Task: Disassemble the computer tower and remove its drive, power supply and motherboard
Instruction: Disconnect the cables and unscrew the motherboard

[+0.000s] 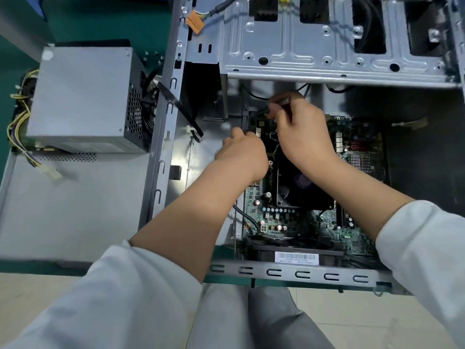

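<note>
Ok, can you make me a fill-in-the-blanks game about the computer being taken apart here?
1. The grey power supply sits ____ the case, on its left.
2. The motherboard is still ____ the case.
3. Both hands, the left and the right, work at the ____ end of the motherboard.
4. The loose connector near the case's top left corner is ____ in colour.

Missing words: outside; inside; far; orange
</note>
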Demonstrator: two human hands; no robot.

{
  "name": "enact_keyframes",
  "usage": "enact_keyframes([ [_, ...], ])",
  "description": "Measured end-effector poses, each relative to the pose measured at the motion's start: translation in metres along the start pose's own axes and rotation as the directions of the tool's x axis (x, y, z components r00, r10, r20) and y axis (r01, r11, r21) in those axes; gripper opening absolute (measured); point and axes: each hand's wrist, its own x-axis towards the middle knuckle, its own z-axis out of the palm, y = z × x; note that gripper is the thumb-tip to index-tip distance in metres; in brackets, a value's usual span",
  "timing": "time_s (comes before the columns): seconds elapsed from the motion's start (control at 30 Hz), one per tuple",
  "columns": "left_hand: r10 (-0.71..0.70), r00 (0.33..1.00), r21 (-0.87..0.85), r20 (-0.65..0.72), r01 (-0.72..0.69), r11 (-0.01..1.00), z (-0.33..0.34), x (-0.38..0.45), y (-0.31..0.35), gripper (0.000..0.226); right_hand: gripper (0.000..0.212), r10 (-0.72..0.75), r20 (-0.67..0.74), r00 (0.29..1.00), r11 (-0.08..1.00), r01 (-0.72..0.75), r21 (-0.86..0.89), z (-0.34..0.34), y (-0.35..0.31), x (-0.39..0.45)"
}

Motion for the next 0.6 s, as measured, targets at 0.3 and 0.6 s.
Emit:
enact_keyframes([
  [0.3, 0.015, 1.0, 0.022, 0.003, -0.015, 1.0, -0.0015, 0.0021, -0.0001, 0.042, 0.019, -0.006, 0.03, 1.0, 1.0, 0.006, 0.01, -0.0002, 0.001, 0.0021],
  [0.6, 0.024, 1.0, 0.038, -0.001, -0.024, 0.999, 0.0, 0.0042, -0.0014, 0.041, 0.019, 0.014, 0.033, 0.999, 0.999, -0.015, 0.034, 0.0019, 0.0015, 0.0031],
])
